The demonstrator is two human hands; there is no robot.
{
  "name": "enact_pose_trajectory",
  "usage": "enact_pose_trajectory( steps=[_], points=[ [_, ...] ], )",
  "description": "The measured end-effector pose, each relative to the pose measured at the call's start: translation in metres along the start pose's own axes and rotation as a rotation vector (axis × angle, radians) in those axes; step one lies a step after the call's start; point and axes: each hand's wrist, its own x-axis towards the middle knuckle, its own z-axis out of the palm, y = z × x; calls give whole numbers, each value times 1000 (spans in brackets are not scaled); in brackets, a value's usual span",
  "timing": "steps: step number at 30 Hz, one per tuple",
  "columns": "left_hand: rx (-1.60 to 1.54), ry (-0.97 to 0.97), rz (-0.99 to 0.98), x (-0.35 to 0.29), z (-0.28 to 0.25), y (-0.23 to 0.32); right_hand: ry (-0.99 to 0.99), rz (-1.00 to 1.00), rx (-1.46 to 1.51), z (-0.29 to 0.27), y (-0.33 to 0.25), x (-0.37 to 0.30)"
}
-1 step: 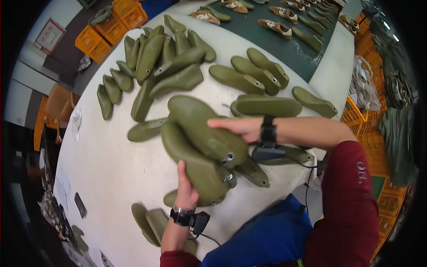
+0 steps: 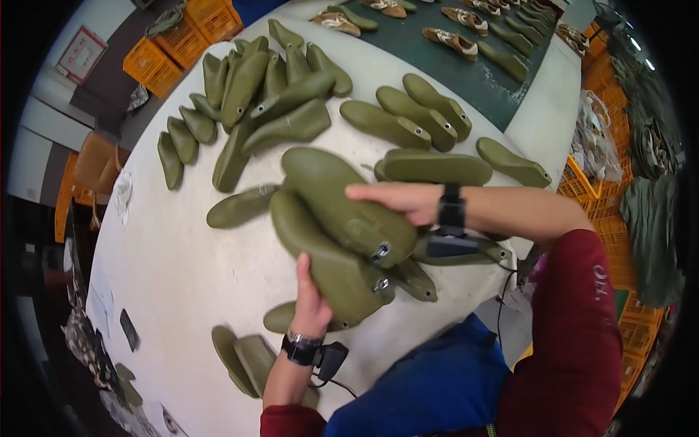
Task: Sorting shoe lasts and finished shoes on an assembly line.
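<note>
Two olive-green shoe lasts are held side by side above the white table, soles turned up. My right hand (image 2: 399, 202) grips the upper shoe last (image 2: 331, 193) from its right side, thumb lying across it. Around the lower shoe last (image 2: 317, 247) my left hand (image 2: 312, 300) is closed, its thumb upright along the near-left side. Metal-ringed holes show at the near ends of both. The fingers beneath the lasts are hidden. Under and beside the pair lie more lasts, among them one last (image 2: 237, 210) to the left and another last (image 2: 280, 317) behind my left hand.
A heap of green lasts (image 2: 291, 127) covers the far left of the white table (image 2: 167, 277). Several lasts (image 2: 384, 124) lie in a row at the far right. Brown shoes (image 2: 449, 44) and lasts stand on a green surface beyond. Orange crates (image 2: 151, 69) flank the table.
Both hands and the two lasts have shifted slightly to the right. The hold on them looks the same.
</note>
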Motion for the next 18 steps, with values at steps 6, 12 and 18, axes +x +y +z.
enact_pose_trajectory(
  steps=[6,12,18],
  points=[
    [-200,-89,21,3,43,-43,583,-432,-1051,-37,8,-72],
    [-3,123,293,-17,-15,-56,589,-260,-1681,-58,28,-76],
    [264,176,335,-68,-62,-52,278,-514,-1886,12,-47,24]
  ],
)
